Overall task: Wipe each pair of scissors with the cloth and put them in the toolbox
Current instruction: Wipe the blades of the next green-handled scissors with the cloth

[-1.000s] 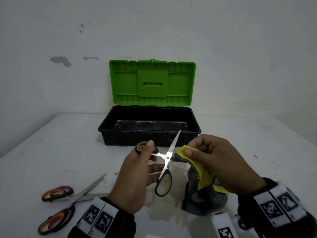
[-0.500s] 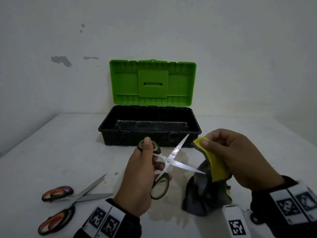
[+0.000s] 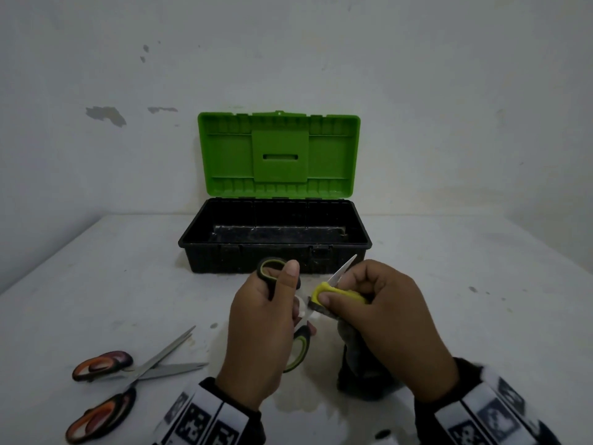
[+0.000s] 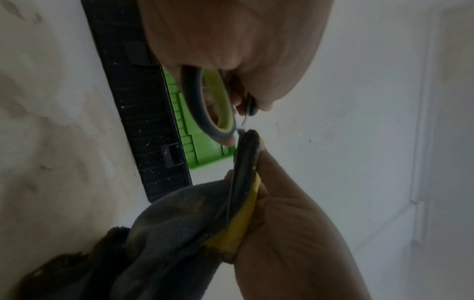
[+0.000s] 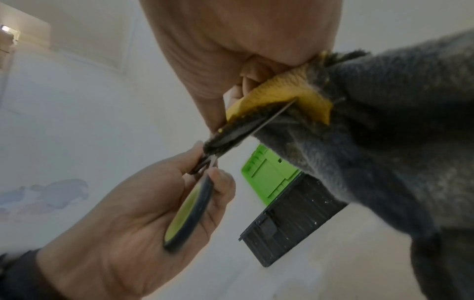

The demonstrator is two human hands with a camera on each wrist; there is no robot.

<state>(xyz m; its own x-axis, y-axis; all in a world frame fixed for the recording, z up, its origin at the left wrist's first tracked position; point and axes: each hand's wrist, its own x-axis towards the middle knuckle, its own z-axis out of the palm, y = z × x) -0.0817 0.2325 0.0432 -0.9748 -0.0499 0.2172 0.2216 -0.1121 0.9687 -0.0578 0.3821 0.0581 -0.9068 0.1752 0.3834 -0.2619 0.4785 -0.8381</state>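
Observation:
My left hand (image 3: 266,329) grips the green-and-black handles of a pair of scissors (image 3: 271,268), held spread above the table in front of the toolbox (image 3: 276,252). My right hand (image 3: 385,319) pinches the yellow-and-grey cloth (image 3: 340,292) folded around one blade near the pivot; the other blade's tip (image 3: 345,268) sticks out past my fingers. The left wrist view shows the handle loop (image 4: 215,105) and the blade (image 4: 232,194) inside the cloth fold (image 4: 246,213). The right wrist view shows the cloth (image 5: 282,95) clamped on the blade (image 5: 266,119). The cloth's grey tail hangs down to the table.
Two orange-and-black scissors (image 3: 106,367) (image 3: 96,419) lie on the white table (image 3: 128,284) at the front left, blades crossing. The black toolbox stands open against the wall with its green lid (image 3: 279,155) upright; its inside looks bare.
My right hand moved left with the cloth, from off the blades back onto one blade near the pivot. The left hand stayed at about the same spot, holding the scissors.

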